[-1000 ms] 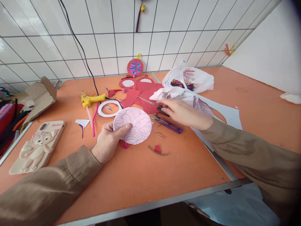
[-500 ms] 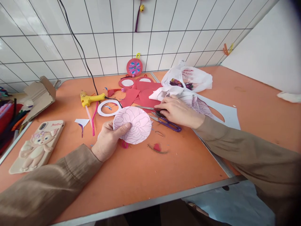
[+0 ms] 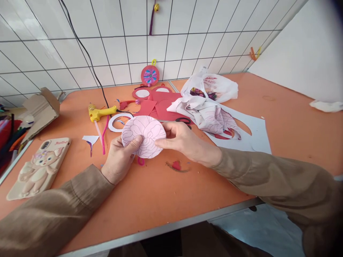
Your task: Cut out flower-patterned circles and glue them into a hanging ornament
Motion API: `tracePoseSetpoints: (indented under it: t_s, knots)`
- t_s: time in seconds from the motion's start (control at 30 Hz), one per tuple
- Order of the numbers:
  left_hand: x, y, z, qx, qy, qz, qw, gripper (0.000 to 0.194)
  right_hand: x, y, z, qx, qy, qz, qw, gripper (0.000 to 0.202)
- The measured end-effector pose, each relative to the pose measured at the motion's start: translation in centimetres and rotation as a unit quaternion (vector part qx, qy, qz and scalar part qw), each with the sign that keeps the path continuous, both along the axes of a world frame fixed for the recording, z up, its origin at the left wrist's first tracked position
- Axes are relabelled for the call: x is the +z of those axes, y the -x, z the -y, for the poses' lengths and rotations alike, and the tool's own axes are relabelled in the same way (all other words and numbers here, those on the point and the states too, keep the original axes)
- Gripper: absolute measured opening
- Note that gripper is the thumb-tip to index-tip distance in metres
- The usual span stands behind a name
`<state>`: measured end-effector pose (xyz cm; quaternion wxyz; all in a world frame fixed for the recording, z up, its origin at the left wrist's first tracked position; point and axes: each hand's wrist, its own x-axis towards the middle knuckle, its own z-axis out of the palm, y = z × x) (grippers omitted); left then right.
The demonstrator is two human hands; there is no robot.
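Your left hand [image 3: 119, 155] pinches the left part of the pale pink flower-patterned disc [image 3: 147, 134], thumb on top; your right hand [image 3: 187, 142] grips its right edge between thumb and fingers. You hold it over the near half of the orange table [image 3: 174, 203], a little left of the middle. A magenta loop [image 3: 140, 161] shows just on the disc's near side; whether it is joined on, you cannot tell from here.

The step in hand looks like handling the disc's edge, steadied on the left and worked on the right. The next move seems to call for a firm left pinch and a light right one, so the disc stays flat. The black-handled scissors [image 3: 184, 121] lie just on the far side of your right hand, and the yellow glue gun [image 3: 100, 113] lies farther left.
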<state>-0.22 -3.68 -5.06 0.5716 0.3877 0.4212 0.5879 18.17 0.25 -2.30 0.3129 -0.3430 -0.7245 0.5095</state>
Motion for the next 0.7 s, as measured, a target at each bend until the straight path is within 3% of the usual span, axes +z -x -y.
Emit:
tracePoseSetpoints:
  t_s: [0.17,0.57,0.7]
  knots:
    - [-0.1,0.2,0.1,-0.020,0.007,0.020,1.000,0.034,0.3,0.4,-0.4,-0.031,0.085,-0.048,0.995,0.012]
    - [-0.4,0.3,-0.2,-0.051,0.015,0.028,0.998,0.037,0.6,0.3,-1.1,-0.015,0.080,-0.010,0.997,0.008]
    - [-0.3,0.2,-0.2,-0.032,0.014,0.016,0.999,0.031,0.3,0.1,-1.2,-0.014,0.054,-0.002,0.998,0.012]
